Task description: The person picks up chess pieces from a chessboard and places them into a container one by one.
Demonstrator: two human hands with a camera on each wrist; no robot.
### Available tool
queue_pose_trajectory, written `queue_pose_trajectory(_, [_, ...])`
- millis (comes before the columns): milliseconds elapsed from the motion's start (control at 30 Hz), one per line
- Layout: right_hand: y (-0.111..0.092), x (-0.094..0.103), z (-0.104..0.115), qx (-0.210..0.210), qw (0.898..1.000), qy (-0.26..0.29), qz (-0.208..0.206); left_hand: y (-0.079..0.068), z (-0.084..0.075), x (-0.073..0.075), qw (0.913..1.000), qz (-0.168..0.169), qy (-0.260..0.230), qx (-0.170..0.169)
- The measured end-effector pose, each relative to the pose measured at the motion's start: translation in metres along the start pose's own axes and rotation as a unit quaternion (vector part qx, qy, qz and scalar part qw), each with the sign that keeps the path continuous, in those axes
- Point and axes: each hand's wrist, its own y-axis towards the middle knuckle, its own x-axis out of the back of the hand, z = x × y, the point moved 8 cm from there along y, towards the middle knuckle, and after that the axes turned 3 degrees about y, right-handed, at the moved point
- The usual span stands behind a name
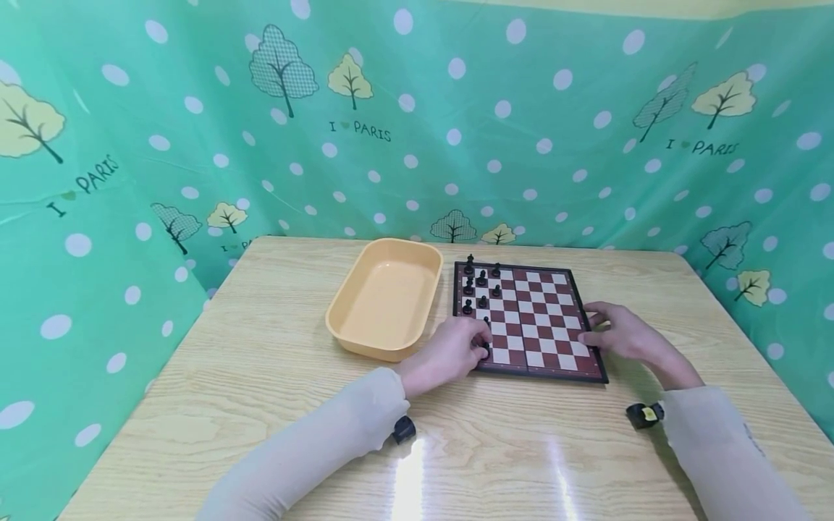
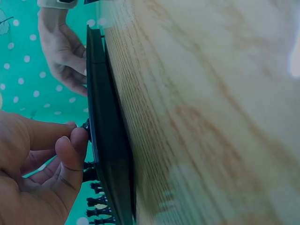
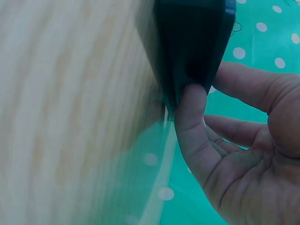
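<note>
A chessboard (image 1: 550, 318) with dark red and white squares lies on the table. My left hand (image 1: 449, 354) is at its near left corner, where the thumb and finger pinch a small black chess piece (image 2: 86, 125) at the board's surface. The piece's exact kind is hidden by the fingertips. Several black chess pieces (image 1: 482, 278) stand upright in two columns along the board's left side. At the board's right edge, my right hand (image 1: 622, 333) holds the rim between thumb and fingers. The right wrist view shows those fingers touching the dark side of the board (image 3: 192, 42).
A yellow plastic tray (image 1: 339, 322) stands left of the board, close to my left forearm. The wooden table (image 1: 260, 376) extends around both. Behind it hangs a green dotted cloth (image 1: 456, 101) with printed trees.
</note>
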Motion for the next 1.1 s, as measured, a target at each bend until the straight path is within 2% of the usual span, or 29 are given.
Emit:
queue_pose_trajectory(467, [-0.002,0.0,0.005,0.005,1.0,0.0,0.0,0.001,-0.002,-0.001,1.0,0.006,-0.004,-0.004])
queue_pose_trajectory(733, [-0.002,0.0,0.004,0.007,1.0,0.003,-0.003,0.001,-0.003,0.0,0.9998,-0.002,0.001,-0.02])
queue_pose_trajectory(967, [-0.002,0.001,0.003,0.004,1.0,0.006,-0.001,-0.001,-0.009,0.007,0.9995,-0.006,0.0,-0.031])
queue_pose_trajectory(1100, [-0.002,0.001,0.003,0.006,1.0,-0.002,-0.003,-0.003,-0.009,0.014,0.9997,-0.002,-0.005,-0.023])
